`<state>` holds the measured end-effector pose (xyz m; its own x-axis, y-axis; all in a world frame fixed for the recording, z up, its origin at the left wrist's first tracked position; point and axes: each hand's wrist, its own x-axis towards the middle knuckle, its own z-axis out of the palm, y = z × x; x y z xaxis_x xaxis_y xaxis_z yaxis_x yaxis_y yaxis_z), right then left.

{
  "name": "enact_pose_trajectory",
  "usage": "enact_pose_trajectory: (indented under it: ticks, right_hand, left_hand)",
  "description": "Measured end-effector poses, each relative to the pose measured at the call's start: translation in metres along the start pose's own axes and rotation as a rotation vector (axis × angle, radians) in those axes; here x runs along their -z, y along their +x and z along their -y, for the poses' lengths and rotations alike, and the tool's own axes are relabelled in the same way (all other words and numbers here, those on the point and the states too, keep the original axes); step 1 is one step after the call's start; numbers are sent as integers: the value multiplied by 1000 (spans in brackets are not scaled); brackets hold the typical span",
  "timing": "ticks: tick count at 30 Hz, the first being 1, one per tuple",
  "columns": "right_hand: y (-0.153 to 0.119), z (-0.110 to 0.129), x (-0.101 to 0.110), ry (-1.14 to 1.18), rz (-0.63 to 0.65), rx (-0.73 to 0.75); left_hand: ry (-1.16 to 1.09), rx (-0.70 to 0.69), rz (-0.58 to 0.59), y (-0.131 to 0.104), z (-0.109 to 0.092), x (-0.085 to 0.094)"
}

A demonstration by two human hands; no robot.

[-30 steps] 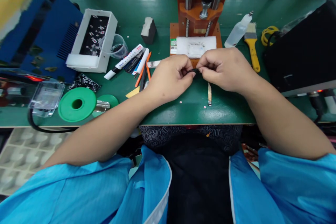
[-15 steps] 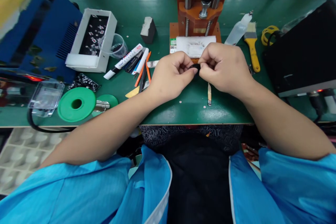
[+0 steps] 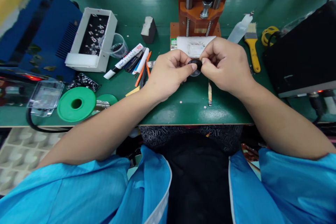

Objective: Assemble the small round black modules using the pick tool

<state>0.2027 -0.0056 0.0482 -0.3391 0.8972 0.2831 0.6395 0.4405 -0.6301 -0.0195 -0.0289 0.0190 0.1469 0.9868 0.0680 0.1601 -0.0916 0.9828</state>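
Round black part [image 3: 195, 64] held between left hand [image 3: 168, 75] and right hand [image 3: 227, 63], above the green bench [image 3: 194, 113].
Left thumb and fingers pinch its left side; right fingertips pinch its right edge, before the foam pad [image 3: 193, 46] on the orange press [image 3: 193, 10]. Black face upward, paler portion toward the wearer; broadest left to right, true long axis indeterminate. "DUR" legible on the patterned cloth [image 3: 162, 133]; marker pen [image 3: 128, 57] lettering blurred; press-base label [image 3: 173, 44] illegible.

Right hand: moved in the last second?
Yes, slightly up the view: the right hand now covers more of the white pad at the orange-brown press.
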Motion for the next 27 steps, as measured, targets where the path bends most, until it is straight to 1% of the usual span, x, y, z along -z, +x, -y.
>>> enact_pose_trajectory:
  ticks: [8,12,16,23,27]
  right_hand:
    - [0,-2,2,16,-27,11]
    - [2,2,6,30,-43,-1]
    - [3,5,9,46,-68,-9]
    - [2,0,9,20,-69,26]
    - [3,-3,12,70,-134,65]
  left_hand:
    - [-28,33,-31,2,-2,0]
    - [3,39,-61,2,-1,1]
    - [-22,53,-68,3,-1,2]
    - [-83,86,-105,5,-1,4]
    - [-90,115,-141,8,-1,5]
